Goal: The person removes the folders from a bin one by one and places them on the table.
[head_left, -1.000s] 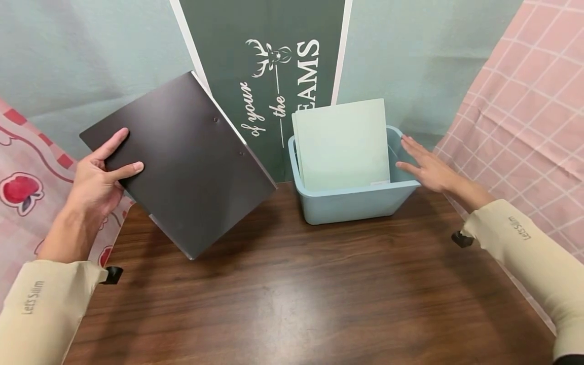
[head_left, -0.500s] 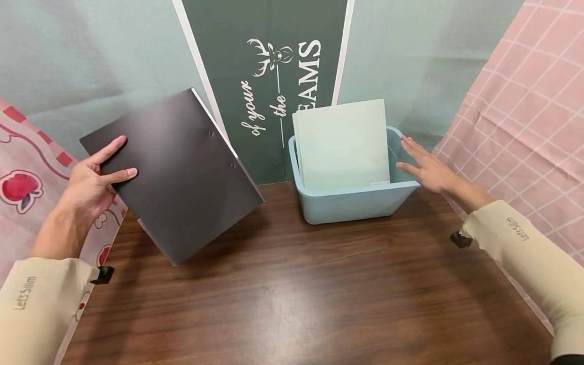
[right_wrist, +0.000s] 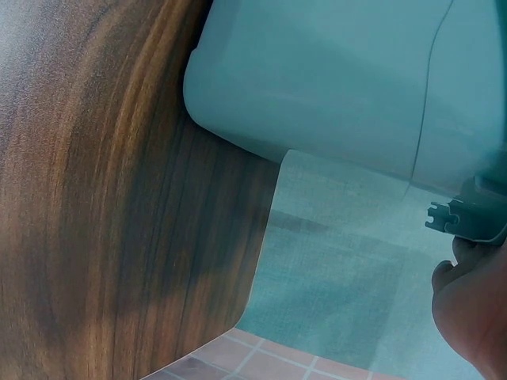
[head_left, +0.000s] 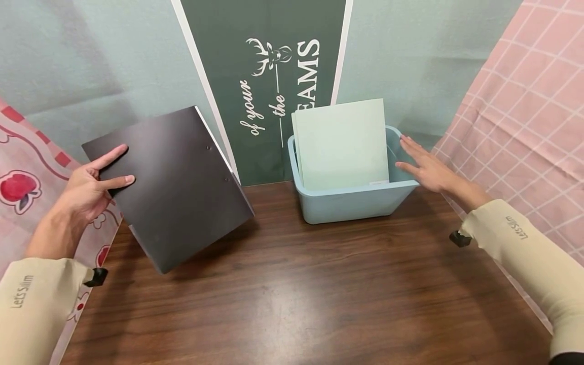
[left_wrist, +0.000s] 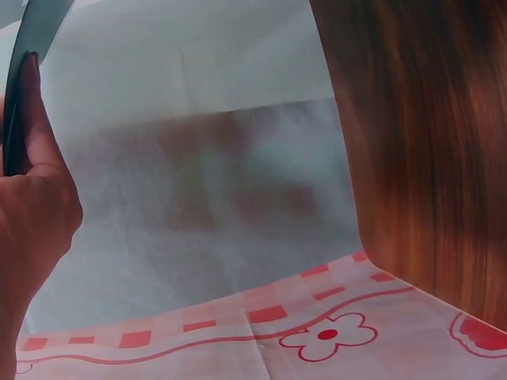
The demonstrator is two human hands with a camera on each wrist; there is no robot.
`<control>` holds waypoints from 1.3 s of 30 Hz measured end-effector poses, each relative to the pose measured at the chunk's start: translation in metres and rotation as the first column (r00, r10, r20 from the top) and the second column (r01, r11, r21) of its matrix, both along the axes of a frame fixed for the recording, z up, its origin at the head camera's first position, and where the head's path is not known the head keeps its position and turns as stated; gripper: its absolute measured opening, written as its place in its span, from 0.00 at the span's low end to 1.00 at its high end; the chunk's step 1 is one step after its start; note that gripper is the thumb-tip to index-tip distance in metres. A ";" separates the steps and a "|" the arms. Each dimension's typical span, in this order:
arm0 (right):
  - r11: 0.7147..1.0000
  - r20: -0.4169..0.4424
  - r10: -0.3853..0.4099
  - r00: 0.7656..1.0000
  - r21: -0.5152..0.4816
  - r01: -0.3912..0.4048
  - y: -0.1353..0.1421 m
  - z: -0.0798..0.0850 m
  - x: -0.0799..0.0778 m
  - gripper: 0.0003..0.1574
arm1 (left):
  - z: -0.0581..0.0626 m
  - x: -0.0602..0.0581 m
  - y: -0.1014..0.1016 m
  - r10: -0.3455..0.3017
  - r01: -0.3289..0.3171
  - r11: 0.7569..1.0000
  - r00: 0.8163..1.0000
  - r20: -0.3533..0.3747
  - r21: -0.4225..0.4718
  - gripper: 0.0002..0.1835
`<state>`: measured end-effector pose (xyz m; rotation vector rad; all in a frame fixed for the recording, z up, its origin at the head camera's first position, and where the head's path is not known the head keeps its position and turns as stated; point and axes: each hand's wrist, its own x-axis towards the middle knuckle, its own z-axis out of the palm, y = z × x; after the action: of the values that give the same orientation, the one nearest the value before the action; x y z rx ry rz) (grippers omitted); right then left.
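On the left of the head view my left hand (head_left: 82, 195) pinches a flat black folder (head_left: 178, 192) by its left edge, thumb and index finger lying across the face. The folder is tilted, its lower corner close over the table. Two small rivets show near its right side, and a white strip runs along that edge. My right hand (head_left: 426, 167) holds the right rim of a light blue plastic bin (head_left: 351, 205), thumb over the rim; in the right wrist view, curled fingers (right_wrist: 455, 269) sit under the rim. Pale green folders (head_left: 344, 144) stand upright inside the bin.
The brown wooden table (head_left: 292, 294) extends in front of the bin. Behind hangs a grey-green cloth (head_left: 219, 91) with white lettering and a deer head. Pink cloths, one with fruit prints (head_left: 20, 190) and one with a grid (head_left: 524, 137), flank the table.
My left hand has moved left and slightly down with the black folder, bringing its lower corner lower in the view. My right hand and the bin have stayed put.
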<state>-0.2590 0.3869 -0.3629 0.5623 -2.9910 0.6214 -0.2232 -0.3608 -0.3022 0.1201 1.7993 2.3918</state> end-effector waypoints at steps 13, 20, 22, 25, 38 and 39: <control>1.000 -0.002 -0.002 1.000 -0.020 0.002 -0.001 0.001 0.001 0.46 | -0.001 0.000 -0.015 -0.042 0.048 0.961 0.999 0.029 -0.271 0.40; 1.000 -0.009 -0.003 1.000 -0.024 0.003 0.001 -0.001 0.001 0.46 | -0.004 0.000 -0.023 -0.030 0.055 0.930 0.997 0.074 -0.363 0.39; 1.000 -0.010 -0.002 1.000 -0.022 0.002 0.001 -0.001 0.001 0.46 | -0.006 0.000 -0.025 -0.033 0.064 0.902 0.996 0.081 -0.426 0.39; 1.000 -0.007 -0.003 1.000 -0.021 0.003 0.001 -0.001 0.001 0.46 | -0.008 0.000 -0.028 -0.035 0.076 0.841 0.996 0.085 -0.535 0.39; 1.000 -0.001 -0.011 1.000 -0.007 0.011 -0.001 0.001 0.002 0.46 | -0.006 -0.006 -0.038 -0.052 0.128 0.728 0.990 0.131 -0.673 0.39; 1.000 0.000 -0.010 1.000 -0.006 0.010 -0.002 0.001 0.002 0.46 | -0.007 -0.006 -0.039 -0.050 0.128 0.707 0.990 0.131 -0.696 0.39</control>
<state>-0.2569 0.3853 -0.3617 0.5467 -2.9888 0.6296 -0.2291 -0.3997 -0.3089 -0.0078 2.4378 1.4504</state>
